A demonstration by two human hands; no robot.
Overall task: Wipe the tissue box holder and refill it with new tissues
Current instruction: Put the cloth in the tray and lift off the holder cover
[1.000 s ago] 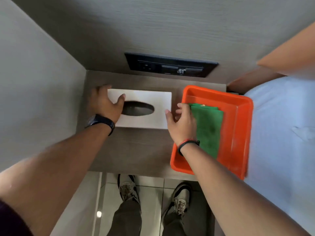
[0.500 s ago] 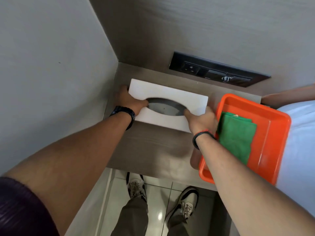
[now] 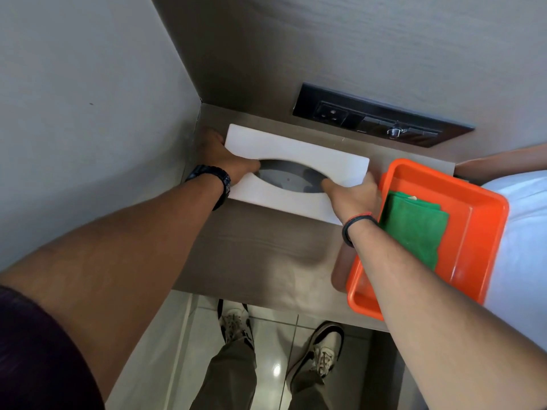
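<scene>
Down in the corner where the grey wall meets the wood-grain back panel, a brown wooden shelf [image 3: 260,250] takes up most of the middle of the view. Off to the right there's a big patch of white bedding [image 3: 521,250], and below the shelf edge you can see glossy floor tiles plus the person's two sneakers [image 3: 325,350] and olive trousers.

Next biggest is the orange plastic tray [image 3: 476,229], sitting on the right end of the shelf with its near corner hanging a bit over the front edge. A folded green cloth [image 3: 414,226] lies inside it, against the left wall of the tray.

The white tissue box holder [image 3: 296,149] sits flat toward the back left of the shelf, just beside the tray, oval slot facing up. Can't see any tissues through the slot, just a dark grey inside.

Both hands are clamped on the holder. The left hand [image 3: 228,161] wraps the left end, thumb hooked over the top at the slot's left tip and the fingers tucked down the side out of sight. The right hand [image 3: 352,196] pinches the right end the same way, thumb reaching into the slot's right tip, squeezed between holder and tray.

On the back panel there's a black socket plate [image 3: 381,124] above the holder. Small stuff: a dark watch [image 3: 216,179] on the left wrist, and a black band with red trim [image 3: 355,224] on the right.
</scene>
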